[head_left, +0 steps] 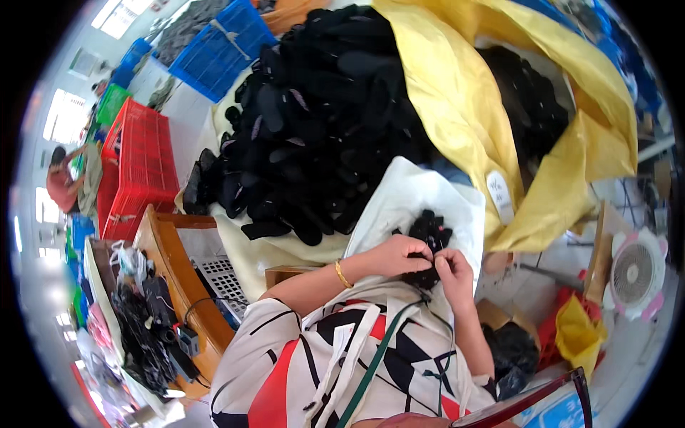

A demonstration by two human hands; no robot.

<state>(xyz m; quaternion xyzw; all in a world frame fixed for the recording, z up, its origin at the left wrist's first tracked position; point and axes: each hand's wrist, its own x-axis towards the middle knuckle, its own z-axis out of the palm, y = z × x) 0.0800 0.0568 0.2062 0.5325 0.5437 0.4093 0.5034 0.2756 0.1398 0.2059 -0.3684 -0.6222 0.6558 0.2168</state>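
My left hand [407, 255], with a gold bracelet at the wrist, is closed in a pinch at the edge of a small bunched black fabric piece [429, 230]. Opposite it, my right hand [454, 271] also has thumb and fingers pressed together on the same black piece. The fingertips almost meet, and the exact spot they grip is partly hidden. Under the piece a white cloth [399, 191] lies across my lap. Just beyond rises a large heap of black, sock-like fabric pieces [321, 121].
At the right stands a yellow sack [457, 93] holding more black pieces. A blue crate [222, 50] and red crates [146, 167] are at the left, beside a wooden table [182, 264]. A white fan [635, 274] stands at the right. Another person [64, 182] works far left.
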